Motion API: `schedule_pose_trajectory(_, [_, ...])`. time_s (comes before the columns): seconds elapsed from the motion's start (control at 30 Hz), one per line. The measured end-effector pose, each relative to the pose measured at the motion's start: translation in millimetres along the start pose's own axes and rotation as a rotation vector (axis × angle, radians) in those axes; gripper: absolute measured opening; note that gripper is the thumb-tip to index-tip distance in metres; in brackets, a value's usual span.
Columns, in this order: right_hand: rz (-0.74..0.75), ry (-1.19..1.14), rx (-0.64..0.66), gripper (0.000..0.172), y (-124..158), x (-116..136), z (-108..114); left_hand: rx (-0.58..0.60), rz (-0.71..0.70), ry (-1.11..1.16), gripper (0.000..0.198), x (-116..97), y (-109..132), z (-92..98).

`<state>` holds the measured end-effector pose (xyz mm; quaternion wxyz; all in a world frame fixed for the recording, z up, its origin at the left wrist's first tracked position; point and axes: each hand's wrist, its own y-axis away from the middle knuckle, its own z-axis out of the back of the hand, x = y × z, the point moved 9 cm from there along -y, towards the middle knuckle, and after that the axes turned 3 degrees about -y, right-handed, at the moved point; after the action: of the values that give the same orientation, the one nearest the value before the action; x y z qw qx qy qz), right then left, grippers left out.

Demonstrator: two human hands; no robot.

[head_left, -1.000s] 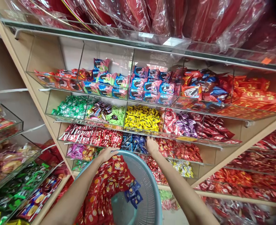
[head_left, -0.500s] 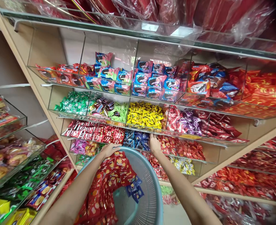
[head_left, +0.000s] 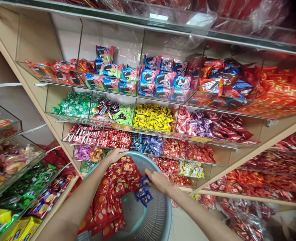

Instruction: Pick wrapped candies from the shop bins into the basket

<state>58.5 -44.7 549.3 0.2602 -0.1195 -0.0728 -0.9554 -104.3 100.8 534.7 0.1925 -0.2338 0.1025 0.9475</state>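
A blue-grey plastic basket [head_left: 170, 204] with a perforated wall stands below the shelves, tilted toward me. My left hand [head_left: 116, 155] is closed on its far rim. Inside, red packets with orange-slice prints [head_left: 110, 201] are heaped along the left side. My right hand [head_left: 159, 180] is lowered into the basket, its fingers closed on a small dark blue candy packet [head_left: 144, 181]. A few more blue candy packets [head_left: 145, 198] lie just under it, against the red ones. The fingertips are partly hidden behind the packet.
Ahead, a clear-fronted bin of blue candies [head_left: 148, 144] sits beside red packets [head_left: 175, 146]. Higher up are yellow candies [head_left: 153, 117] and blue-pink cookie packs [head_left: 163, 78]. A glass shelf edge [head_left: 148, 25] crosses above. Biscuit bins [head_left: 12, 164] stand left, red candy shelves [head_left: 263, 180] right.
My right hand has come back from the blue candy bin, down into the basket, with a blue candy packet. The left hand stays on the rim. The view has shifted slightly.
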Motion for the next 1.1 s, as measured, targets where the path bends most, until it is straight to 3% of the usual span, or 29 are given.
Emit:
schedule_pose_trajectory(0.2, [0.051, 0.129, 0.158, 0.035, -5, 2, -43, -0.014, 0.004, -0.015, 0.049, -1, 1, 1.2])
schedule_pose_trajectory(0.5, [-0.011, 0.332, 0.051, 0.026, -17, 1, -48, 0.008, 0.029, -0.010, 0.050, 2, 1, 0.2])
schedule_pose_trajectory(0.6, [-0.001, 0.342, 0.024, 0.025, -15, 4, -32, 0.009, 0.049, -0.010, 0.050, 5, 0, -0.3])
schedule_pose_trajectory(0.67, [-0.022, 0.306, -0.004, 0.022, -15, -1, -9, 0.003, 0.034, -0.015, 0.050, 4, -1, 0.1])
schedule_pose_trajectory(0.87, [-0.337, 0.192, -0.210, 0.020, -28, -71, 73, -0.017, 0.024, -0.020, 0.049, 4, -1, 1.3])
schedule_pose_trajectory(0.97, [-0.447, 0.223, -0.250, 0.024, -43, -101, 85, -0.017, 0.030, -0.003, 0.049, 4, 0, 1.5])
schedule_pose_trajectory(1.1, [-0.479, 0.263, -0.227, 0.041, -71, -116, 82, -0.004, 0.045, 0.007, 0.049, 5, 1, 1.3])
